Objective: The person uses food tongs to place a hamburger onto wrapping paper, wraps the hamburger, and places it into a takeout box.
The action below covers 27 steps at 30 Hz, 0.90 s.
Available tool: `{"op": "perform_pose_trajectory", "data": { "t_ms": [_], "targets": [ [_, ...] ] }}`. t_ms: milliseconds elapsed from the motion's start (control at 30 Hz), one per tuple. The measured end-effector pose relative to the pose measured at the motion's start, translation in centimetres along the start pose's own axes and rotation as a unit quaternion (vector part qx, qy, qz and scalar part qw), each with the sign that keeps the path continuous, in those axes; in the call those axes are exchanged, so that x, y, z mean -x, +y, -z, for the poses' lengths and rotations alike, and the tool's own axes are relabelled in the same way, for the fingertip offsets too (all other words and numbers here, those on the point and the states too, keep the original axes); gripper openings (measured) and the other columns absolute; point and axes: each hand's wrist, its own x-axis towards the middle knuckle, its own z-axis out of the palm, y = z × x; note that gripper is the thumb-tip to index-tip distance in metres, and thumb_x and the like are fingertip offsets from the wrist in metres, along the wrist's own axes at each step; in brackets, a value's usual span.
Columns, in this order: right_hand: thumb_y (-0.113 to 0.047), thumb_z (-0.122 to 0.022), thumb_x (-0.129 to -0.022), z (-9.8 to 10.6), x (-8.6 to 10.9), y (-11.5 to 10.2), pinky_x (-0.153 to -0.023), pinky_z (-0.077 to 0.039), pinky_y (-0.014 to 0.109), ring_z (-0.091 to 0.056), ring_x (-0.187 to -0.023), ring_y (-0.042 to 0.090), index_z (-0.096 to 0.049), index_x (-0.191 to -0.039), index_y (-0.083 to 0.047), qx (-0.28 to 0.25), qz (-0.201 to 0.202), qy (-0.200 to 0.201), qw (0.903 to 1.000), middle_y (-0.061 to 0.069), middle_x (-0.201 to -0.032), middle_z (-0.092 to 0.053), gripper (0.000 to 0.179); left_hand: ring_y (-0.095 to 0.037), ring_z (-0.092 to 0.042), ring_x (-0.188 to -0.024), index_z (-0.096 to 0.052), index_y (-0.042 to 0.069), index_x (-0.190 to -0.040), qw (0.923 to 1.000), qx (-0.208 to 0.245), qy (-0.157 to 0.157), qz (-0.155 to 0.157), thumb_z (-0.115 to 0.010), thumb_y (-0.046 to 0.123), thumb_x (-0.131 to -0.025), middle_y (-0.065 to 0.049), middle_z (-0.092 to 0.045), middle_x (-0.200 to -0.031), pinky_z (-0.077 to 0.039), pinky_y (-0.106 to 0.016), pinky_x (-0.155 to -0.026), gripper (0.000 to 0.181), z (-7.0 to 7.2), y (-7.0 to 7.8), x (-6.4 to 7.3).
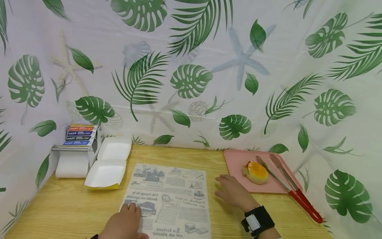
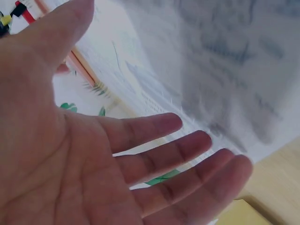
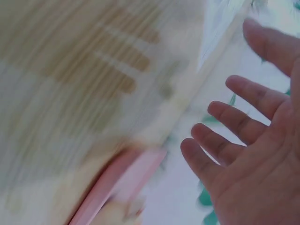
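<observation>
A sheet of newspaper-print food paper (image 1: 170,202) lies flat on the wooden table in the head view. My left hand (image 1: 123,220) is at its lower left edge; in the left wrist view that hand (image 2: 117,164) has its fingers extended beside the paper (image 2: 243,79), nothing in the palm. Between the sheet and a pink tray (image 1: 235,162), my right hand (image 1: 234,192) hovers with fingers spread. The right wrist view has this hand (image 3: 248,140) holding nothing, near the tray's edge (image 3: 101,190). A round bun (image 1: 257,172) with a glossy orange top sits on the tray.
Red-handled tongs (image 1: 293,189) lie across the tray, handles past its front corner. At the back left stand an open white takeout box (image 1: 105,169) and a dispenser (image 1: 79,139) with a white roll. A leaf-print curtain (image 1: 191,83) closes off the back and sides.
</observation>
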Motion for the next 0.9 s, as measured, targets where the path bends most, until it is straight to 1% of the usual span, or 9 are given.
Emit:
{"op": "perform_pose_trajectory", "data": {
  "t_ms": [67,167,233,300,400,500,567,767,900],
  "targets": [
    [-0.024,-0.071,-0.095,0.6,1.0,1.7,-0.110,-0.045,0.057,-0.056,-0.132,0.040,-0.062,-0.136,-0.003,0.003,-0.020,0.013,0.9997,0.021,-0.141,-0.060,0.047,-0.038,-0.058,-0.113,-0.059,-0.009,-0.127,0.9998,0.011,0.014,-0.007,-0.080,0.062,-0.074,-0.023,-0.061,-0.121,-0.058,-0.047,-0.083,0.091,0.5,-0.2,-0.2],
    [-0.018,-0.070,-0.095,1.4,2.1,4.2,-0.102,-0.052,0.055,-0.065,-0.120,0.037,-0.064,-0.133,-0.001,0.008,-0.044,0.035,0.9984,0.020,-0.132,-0.066,0.041,-0.039,-0.057,-0.119,-0.059,-0.008,-0.129,0.9992,0.014,0.030,-0.022,-0.081,0.061,-0.073,-0.022,-0.061,-0.126,-0.056,-0.049,-0.090,0.091,1.0,-0.4,-0.5],
    [-0.013,-0.070,-0.094,1.8,2.7,5.7,-0.099,-0.054,0.054,-0.067,-0.116,0.037,-0.065,-0.130,0.000,0.020,-0.056,0.042,0.9973,0.020,-0.129,-0.068,0.038,-0.040,-0.056,-0.121,-0.059,-0.007,-0.130,0.9990,0.017,0.029,-0.029,-0.082,0.059,-0.074,-0.022,-0.060,-0.128,-0.055,-0.050,-0.094,0.090,1.1,-0.6,-0.7],
    [-0.011,-0.071,-0.093,2.1,3.2,6.9,-0.096,-0.055,0.054,-0.069,-0.113,0.036,-0.066,-0.127,0.001,0.039,-0.063,0.045,0.9962,0.020,-0.126,-0.070,0.036,-0.040,-0.056,-0.121,-0.059,-0.007,-0.130,0.9988,0.021,0.025,-0.035,-0.082,0.059,-0.073,-0.022,-0.060,-0.127,-0.055,-0.049,-0.094,0.090,1.0,-0.7,-0.8],
    [-0.008,-0.072,-0.091,2.3,3.5,8.4,-0.094,-0.056,0.053,-0.070,-0.107,0.033,-0.070,-0.118,-0.001,0.071,-0.065,0.047,0.9942,0.016,-0.117,-0.073,0.027,-0.042,-0.056,-0.121,-0.058,-0.006,-0.130,0.9986,0.028,0.015,-0.041,-0.082,0.059,-0.072,-0.022,-0.060,-0.126,-0.055,-0.049,-0.094,0.091,0.7,-0.9,-0.9],
    [-0.009,-0.071,-0.092,2.1,3.6,9.5,-0.088,-0.057,0.050,-0.070,-0.098,0.028,-0.073,-0.106,-0.006,0.095,-0.070,0.051,0.9917,0.009,-0.107,-0.075,0.014,-0.045,-0.055,-0.125,-0.058,-0.006,-0.131,0.9984,0.033,0.006,-0.045,-0.081,0.060,-0.073,-0.023,-0.059,-0.130,-0.054,-0.050,-0.097,0.091,0.4,-1.0,-1.0],
    [-0.008,-0.070,-0.093,1.8,3.7,10.1,-0.086,-0.057,0.048,-0.069,-0.093,0.025,-0.074,-0.101,-0.008,0.104,-0.075,0.056,0.9902,0.006,-0.102,-0.074,0.009,-0.045,-0.055,-0.125,-0.058,-0.006,-0.132,0.9982,0.035,0.006,-0.049,-0.080,0.059,-0.073,-0.023,-0.059,-0.129,-0.053,-0.050,-0.097,0.091,0.3,-1.0,-1.0],
    [-0.009,-0.070,-0.093,1.2,3.8,11.1,-0.086,-0.056,0.049,-0.067,-0.092,0.024,-0.075,-0.095,-0.012,0.114,-0.084,0.085,0.9863,0.003,-0.096,-0.074,0.006,-0.043,-0.057,-0.119,-0.059,-0.007,-0.129,0.9977,0.034,0.018,-0.056,-0.082,0.059,-0.071,-0.022,-0.060,-0.123,-0.055,-0.050,-0.094,0.090,0.2,-0.9,-1.0],
    [-0.011,-0.072,-0.092,1.0,3.7,11.1,-0.083,-0.056,0.047,-0.068,-0.088,0.020,-0.075,-0.089,-0.015,0.113,-0.078,0.108,0.9847,0.000,-0.093,-0.074,0.006,-0.042,-0.057,-0.118,-0.059,-0.007,-0.128,0.9978,0.034,0.020,-0.054,-0.082,0.059,-0.071,-0.022,-0.060,-0.121,-0.055,-0.050,-0.093,0.090,0.3,-0.7,-1.1]
  ]
}}
